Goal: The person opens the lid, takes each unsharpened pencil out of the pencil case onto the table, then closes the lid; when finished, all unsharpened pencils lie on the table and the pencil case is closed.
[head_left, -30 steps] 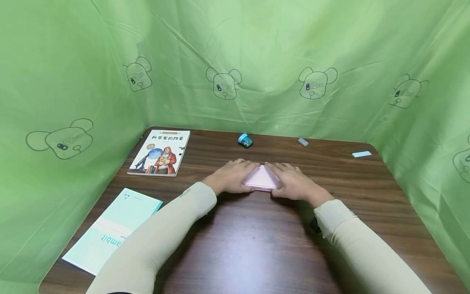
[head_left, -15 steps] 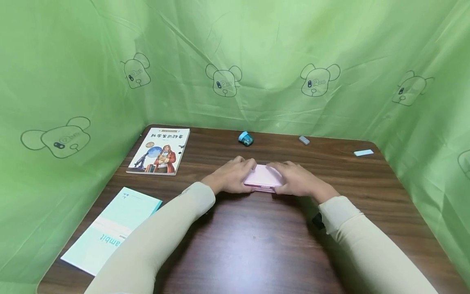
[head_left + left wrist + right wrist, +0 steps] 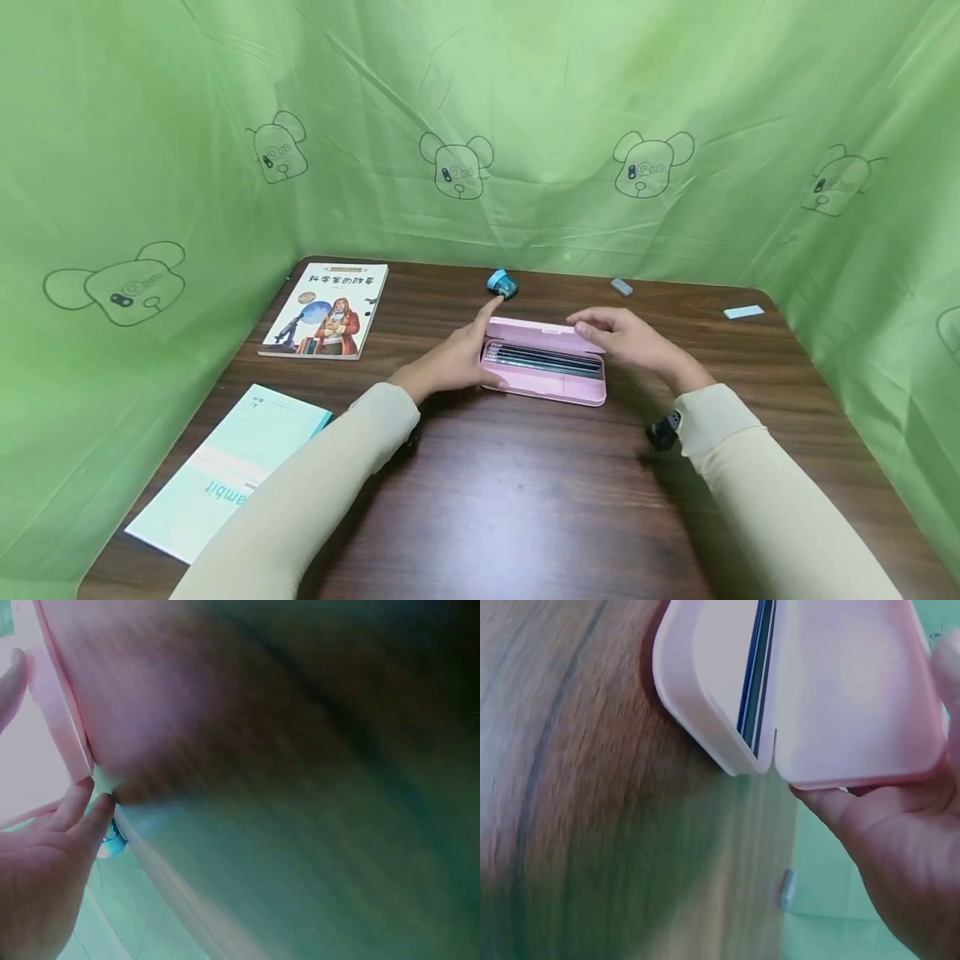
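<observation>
A pink pencil case (image 3: 536,385) stands open near the middle of the table, its lid (image 3: 525,331) raised at the back. Several dark pencils (image 3: 540,360) lie side by side inside. My left hand (image 3: 453,358) holds the case's left end, thumb at the front and a finger stretched up by the lid's corner. At the other end, my right hand (image 3: 637,343) grips the lid's right edge. The right wrist view shows that hand (image 3: 907,832) with fingers behind the lid (image 3: 862,690). Blur fills much of the left wrist view, where fingertips touch the case (image 3: 56,705).
Behind the case sits a small blue pencil sharpener (image 3: 502,283). A grey-blue eraser (image 3: 621,287) and a pale flat strip (image 3: 743,312) lie toward the back right. On the left are a picture-covered book (image 3: 322,312) and a mint notebook (image 3: 225,475). Green curtains surround the wooden table (image 3: 517,517).
Both hands were round the closed pencil case; its lid has since swung up and back, exposing the pencils. My right hand moved right and up with the lid, my left slightly left.
</observation>
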The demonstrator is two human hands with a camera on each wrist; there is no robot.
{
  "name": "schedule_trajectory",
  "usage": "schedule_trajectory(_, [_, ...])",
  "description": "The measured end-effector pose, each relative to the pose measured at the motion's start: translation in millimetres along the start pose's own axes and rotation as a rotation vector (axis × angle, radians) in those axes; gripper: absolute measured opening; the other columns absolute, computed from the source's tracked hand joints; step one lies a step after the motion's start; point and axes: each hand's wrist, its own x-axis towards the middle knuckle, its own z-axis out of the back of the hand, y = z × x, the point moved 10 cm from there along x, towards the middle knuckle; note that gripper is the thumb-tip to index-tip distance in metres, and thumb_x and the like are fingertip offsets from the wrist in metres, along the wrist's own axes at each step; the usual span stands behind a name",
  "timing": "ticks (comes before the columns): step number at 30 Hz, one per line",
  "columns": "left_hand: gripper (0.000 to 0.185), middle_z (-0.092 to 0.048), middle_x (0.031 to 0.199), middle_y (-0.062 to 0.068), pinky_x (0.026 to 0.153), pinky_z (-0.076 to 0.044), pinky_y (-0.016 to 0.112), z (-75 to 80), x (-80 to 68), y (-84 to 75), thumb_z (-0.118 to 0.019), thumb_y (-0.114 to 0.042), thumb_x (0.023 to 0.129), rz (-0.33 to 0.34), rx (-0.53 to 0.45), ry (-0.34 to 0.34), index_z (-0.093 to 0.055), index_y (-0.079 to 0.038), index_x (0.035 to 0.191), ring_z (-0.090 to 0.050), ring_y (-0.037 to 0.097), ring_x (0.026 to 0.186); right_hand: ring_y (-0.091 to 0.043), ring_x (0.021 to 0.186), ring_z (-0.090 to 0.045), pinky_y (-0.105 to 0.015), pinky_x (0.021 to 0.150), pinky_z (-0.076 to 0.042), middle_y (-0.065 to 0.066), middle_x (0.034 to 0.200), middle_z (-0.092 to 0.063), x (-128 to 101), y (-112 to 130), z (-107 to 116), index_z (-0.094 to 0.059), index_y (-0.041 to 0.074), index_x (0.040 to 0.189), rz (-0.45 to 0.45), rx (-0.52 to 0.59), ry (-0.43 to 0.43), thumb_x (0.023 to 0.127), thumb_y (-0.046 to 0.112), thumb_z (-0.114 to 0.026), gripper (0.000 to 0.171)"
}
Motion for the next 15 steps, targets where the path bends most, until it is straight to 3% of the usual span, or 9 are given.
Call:
schedule_trajectory(2, [0.155, -0.048, 0.169, 0.03, 0.127, -0.048, 0.052, -0.6, -1.1, 4.3, -0.104, -0.039, 0.08, 0.024, -0.011, 0.0, 0.019, -0.045, 0.175, -0.075, 0.031, 0.115, -0.04, 0.15, -0.058, -0.062, 0.123, -0.048, -0.02, 0.159, -0.064, 4, -7, 6, -0.063, 0.006, 0.155, -0.037, 0.043, -0.056, 0.119, 0.039, -0.054, 0.05])
schedule_trajectory(3, [0.157, -0.049, 0.168, 0.031, 0.128, -0.047, 0.052, -0.8, -1.5, 5.5, -0.104, -0.041, 0.08, 0.031, -0.014, 0.002, 0.023, -0.046, 0.174, -0.075, 0.032, 0.116, -0.042, 0.154, -0.054, -0.063, 0.127, -0.044, -0.02, 0.163, -0.061, 6, -10, 8, -0.061, 0.006, 0.157, -0.051, 0.071, -0.079, 0.119, 0.041, -0.053, 0.052])
schedule_trajectory(5, [0.161, -0.045, 0.172, 0.029, 0.132, -0.043, 0.051, -0.9, -1.8, 5.6, -0.103, -0.042, 0.08, 0.035, -0.016, 0.008, 0.029, -0.046, 0.171, -0.071, 0.035, 0.132, -0.039, 0.149, -0.057, -0.057, 0.123, -0.05, -0.021, 0.166, -0.057, 11, -17, 11, -0.058, 0.005, 0.16, -0.096, 0.16, -0.126, 0.119, 0.044, -0.052, 0.057])
schedule_trajectory(7, [0.162, -0.043, 0.174, 0.028, 0.131, -0.044, 0.049, -0.6, -1.9, 4.0, -0.103, -0.043, 0.08, 0.027, -0.017, 0.012, 0.032, -0.045, 0.17, -0.066, 0.034, 0.138, -0.031, 0.137, -0.064, -0.046, 0.117, -0.057, -0.021, 0.165, -0.056, 15, -24, 14, -0.055, 0.003, 0.161, -0.139, 0.259, -0.175, 0.119, 0.045, -0.051, 0.06])
schedule_trajectory(9, [0.162, -0.045, 0.172, 0.029, 0.126, -0.049, 0.047, -1.6, -2.1, 2.4, -0.103, -0.041, 0.081, 0.025, -0.026, 0.027, 0.033, -0.044, 0.17, -0.072, 0.033, 0.13, -0.02, 0.122, -0.067, -0.034, 0.102, -0.063, -0.022, 0.16, -0.056, 19, -32, 15, -0.051, 0.0, 0.163, -0.177, 0.357, -0.213, 0.121, 0.041, -0.046, 0.059])
schedule_trajectory(11, [0.16, -0.052, 0.165, 0.03, 0.118, -0.055, 0.046, -3.6, -1.8, 1.7, -0.102, -0.04, 0.083, 0.026, -0.033, 0.043, 0.031, -0.04, 0.172, -0.077, 0.027, 0.108, -0.012, 0.113, -0.065, -0.029, 0.093, -0.064, -0.023, 0.155, -0.056, 23, -42, 12, -0.048, -0.001, 0.165, -0.226, 0.44, -0.233, 0.122, 0.038, -0.04, 0.058])
schedule_trajectory(13, [0.157, -0.057, 0.159, 0.031, 0.112, -0.058, 0.046, -5.4, -1.6, 1.4, -0.101, -0.039, 0.085, 0.034, -0.029, 0.058, 0.028, -0.035, 0.174, -0.077, 0.024, 0.097, -0.016, 0.12, -0.063, -0.033, 0.1, -0.062, -0.026, 0.157, -0.053, 27, -52, 9, -0.043, -0.001, 0.168, -0.273, 0.491, -0.24, 0.123, 0.034, -0.034, 0.057])
schedule_trajectory(15, [0.153, -0.061, 0.154, 0.032, 0.114, -0.057, 0.048, -6.3, -1.3, 0.7, -0.099, -0.04, 0.087, 0.037, -0.006, 0.073, 0.024, -0.03, 0.177, -0.076, 0.027, 0.107, -0.025, 0.138, -0.057, -0.041, 0.114, -0.055, -0.028, 0.168, -0.046, 29, -60, 6, -0.035, -0.001, 0.172, -0.32, 0.457, -0.239, 0.123, 0.034, -0.029, 0.061])
